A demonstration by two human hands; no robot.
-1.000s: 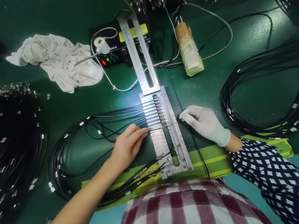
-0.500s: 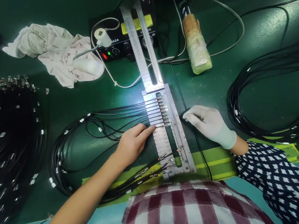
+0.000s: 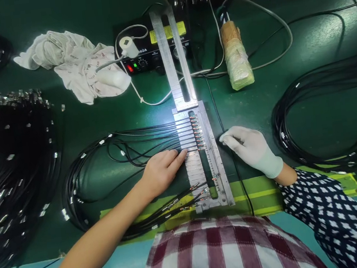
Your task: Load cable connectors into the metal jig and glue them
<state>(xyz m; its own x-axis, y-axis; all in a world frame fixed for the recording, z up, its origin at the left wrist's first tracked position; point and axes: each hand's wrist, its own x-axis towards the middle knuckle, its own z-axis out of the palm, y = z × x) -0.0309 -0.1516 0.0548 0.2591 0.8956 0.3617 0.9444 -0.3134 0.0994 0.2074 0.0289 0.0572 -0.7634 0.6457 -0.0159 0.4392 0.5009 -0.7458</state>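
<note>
Okay, so compared with a second ago, the lowest cable in the upper row now lies in line with its neighbours on the jig, where back then I had it sitting slightly apart below them. The left hand is bare, fingertips resting at the jig's left edge right by that cable; from my end I can't tell if they're pinching it or just pressing. The gloved right hand hasn't really changed, thumb and forefinger together beside the jig, next to a loose black cord, and I can't tell whether anything is between them. The black cables come in from a loop on the left and lie roughly parallel across the metal jig, their connector ends stacked neatly over the slot. Lower down, a second bunch runs in at a slant, way messier. All of it sits on a green table with yellow-green tape along the near edge. Further back I've got a black control box with red and green lights, a crumpled white cloth and a wrapped handle. There's a big cable pile far left and another coil on the right.
</note>
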